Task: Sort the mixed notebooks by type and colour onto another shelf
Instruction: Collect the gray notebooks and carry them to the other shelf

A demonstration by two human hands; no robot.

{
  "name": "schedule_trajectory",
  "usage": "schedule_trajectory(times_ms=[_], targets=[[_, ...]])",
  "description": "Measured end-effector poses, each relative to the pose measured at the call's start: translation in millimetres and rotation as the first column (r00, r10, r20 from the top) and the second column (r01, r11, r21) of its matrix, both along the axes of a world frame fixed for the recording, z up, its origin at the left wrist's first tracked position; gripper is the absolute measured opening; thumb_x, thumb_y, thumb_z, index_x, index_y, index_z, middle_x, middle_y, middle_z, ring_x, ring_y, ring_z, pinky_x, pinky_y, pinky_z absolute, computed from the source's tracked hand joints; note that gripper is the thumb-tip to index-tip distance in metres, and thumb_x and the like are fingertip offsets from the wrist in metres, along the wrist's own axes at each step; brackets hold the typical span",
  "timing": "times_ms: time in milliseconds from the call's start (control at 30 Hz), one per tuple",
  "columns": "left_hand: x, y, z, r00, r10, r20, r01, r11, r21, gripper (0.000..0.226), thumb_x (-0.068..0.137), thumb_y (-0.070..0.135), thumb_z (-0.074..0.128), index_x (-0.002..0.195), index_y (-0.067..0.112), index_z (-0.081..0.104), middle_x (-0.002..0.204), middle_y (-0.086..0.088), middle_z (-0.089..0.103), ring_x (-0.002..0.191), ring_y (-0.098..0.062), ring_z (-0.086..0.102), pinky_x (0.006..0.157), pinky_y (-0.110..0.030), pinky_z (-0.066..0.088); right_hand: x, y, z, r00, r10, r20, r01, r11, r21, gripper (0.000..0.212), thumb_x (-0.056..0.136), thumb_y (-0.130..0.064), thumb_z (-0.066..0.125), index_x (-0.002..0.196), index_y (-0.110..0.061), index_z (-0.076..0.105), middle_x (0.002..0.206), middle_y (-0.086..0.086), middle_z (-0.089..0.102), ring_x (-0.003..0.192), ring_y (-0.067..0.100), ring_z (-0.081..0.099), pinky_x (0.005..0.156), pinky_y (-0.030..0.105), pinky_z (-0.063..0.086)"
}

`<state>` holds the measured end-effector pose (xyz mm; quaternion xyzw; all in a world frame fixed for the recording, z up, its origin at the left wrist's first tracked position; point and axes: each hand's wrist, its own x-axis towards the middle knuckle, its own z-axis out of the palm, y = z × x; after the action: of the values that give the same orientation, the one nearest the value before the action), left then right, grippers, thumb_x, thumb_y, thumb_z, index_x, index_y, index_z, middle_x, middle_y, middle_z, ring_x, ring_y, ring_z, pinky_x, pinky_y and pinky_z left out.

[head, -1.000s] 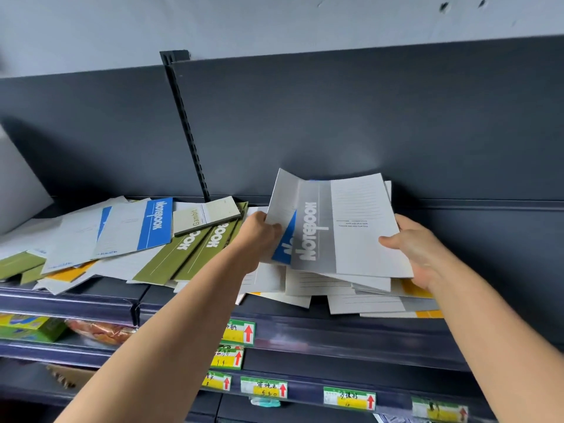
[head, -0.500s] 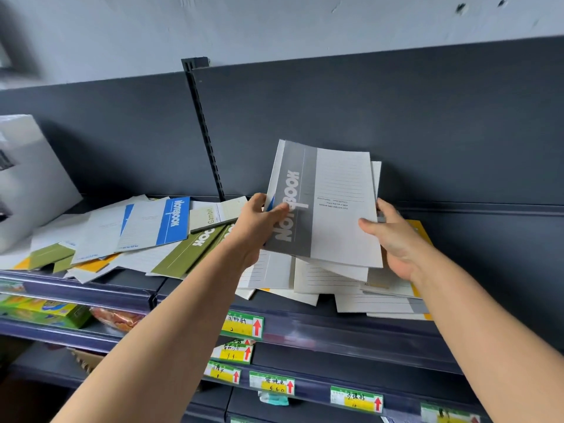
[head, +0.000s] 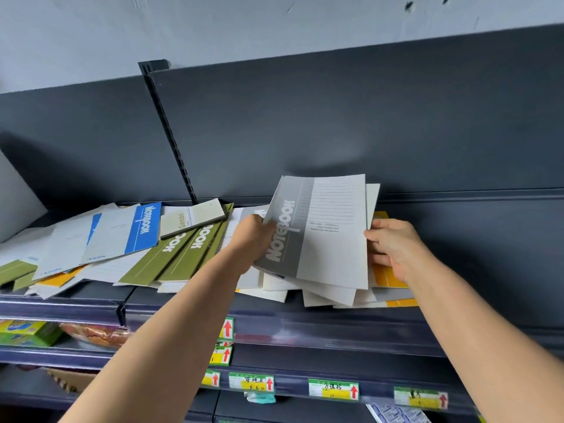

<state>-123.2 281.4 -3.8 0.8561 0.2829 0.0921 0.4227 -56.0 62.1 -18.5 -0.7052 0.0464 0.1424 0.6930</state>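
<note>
You hold the grey notebook (head: 320,233) up off the pile with both hands. Your left hand (head: 253,239) has its fingers curled tight round the left edge, by the dark stripe with the big word on it. Your right hand (head: 393,245) pinches the right edge. I think you hold both sides so it stays flat and does not flop, and so you can see the cover and tell its kind. It is tilted, just above the other books on the right part of the top shelf (head: 305,319). A pale book sits close behind it. I cannot tell if you hold that one too.

The top shelf holds a messy heap. On the left lie a blue notebook (head: 137,230) and two green notebooks (head: 180,254) side by side, with a small pale book (head: 192,221) on top of them. A yellow notebook (head: 386,273) peeks out under your right hand. The shelf below holds a green box (head: 27,332) and an orange bag (head: 91,335). No neat pile shows yet, so most of the job looks left to do.
</note>
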Motion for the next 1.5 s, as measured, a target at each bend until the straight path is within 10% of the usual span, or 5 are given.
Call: schedule_trajectory(times_ms=[400, 533, 867, 1133, 1500], targets=[[-21.7, 28.1, 21.5, 0.965, 0.175, 0.193, -0.221, 0.943, 0.251, 0.018, 0.100, 0.018, 0.039, 0.099, 0.011, 0.056, 0.089, -0.005, 0.056, 0.081, -0.028, 0.052, 0.067, -0.030, 0.039, 17.3, -23.4, -9.2, 0.979, -0.026, 0.204, 0.106, 0.914, -0.391, 0.039, 0.091, 0.002, 0.048, 0.127, -0.014, 0.054, 0.113, 0.010, 0.063, 0.083, 0.025, 0.060, 0.051, 0.028, 0.044], [-35.3, 29.5, 29.5, 0.907, 0.243, 0.345, -0.338, 0.908, 0.248, 0.021, 0.101, 0.022, 0.038, 0.100, 0.010, 0.054, 0.092, -0.007, 0.059, 0.085, -0.031, 0.057, 0.072, -0.038, 0.050, 15.5, -21.7, -8.0, 0.964, 0.008, 0.266, 0.124, 0.872, -0.474, 0.038, 0.090, 0.001, 0.048, 0.125, -0.011, 0.058, 0.115, 0.009, 0.064, 0.091, 0.029, 0.061, 0.067, 0.034, 0.052], [-35.1, 9.3, 33.9, 0.869, 0.307, 0.388, -0.298, 0.951, -0.085, 0.020, 0.098, 0.016, 0.040, 0.081, 0.011, 0.049, 0.070, -0.001, 0.049, 0.071, -0.021, 0.048, 0.059, -0.026, 0.039, 14.2, -17.0, -7.3, 0.972, 0.089, 0.217, 0.001, 0.923, -0.384, 0.040, 0.081, 0.007, 0.036, 0.093, -0.015, 0.068, 0.089, 0.006, 0.070, 0.075, 0.027, 0.062, 0.066, 0.031, 0.051], [-26.4, -21.4, 40.0, 0.817, 0.301, 0.492, -0.169, 0.940, -0.296, 0.017, 0.085, 0.026, 0.045, 0.079, 0.012, 0.052, 0.078, -0.012, 0.056, 0.072, -0.023, 0.052, 0.074, -0.059, 0.054, 11.1, -26.5, -13.8, 0.984, 0.077, 0.161, -0.030, 0.961, -0.276, 0.043, 0.088, 0.009, 0.041, 0.116, -0.015, 0.064, 0.111, 0.010, 0.068, 0.095, 0.032, 0.065, 0.089, 0.049, 0.053], [-19.1, -41.5, -13.6, 0.991, 0.129, -0.019, -0.131, 0.978, -0.162, 0.021, 0.089, 0.009, 0.046, 0.096, -0.001, 0.062, 0.093, -0.014, 0.068, 0.081, -0.029, 0.066, 0.072, -0.037, 0.056, 2.9, -34.9, -6.2, 0.978, 0.183, 0.099, -0.170, 0.977, -0.130, 0.014, 0.094, -0.020, 0.058, 0.105, -0.015, 0.066, 0.099, 0.007, 0.072, 0.090, 0.027, 0.067, 0.082, 0.037, 0.052]])
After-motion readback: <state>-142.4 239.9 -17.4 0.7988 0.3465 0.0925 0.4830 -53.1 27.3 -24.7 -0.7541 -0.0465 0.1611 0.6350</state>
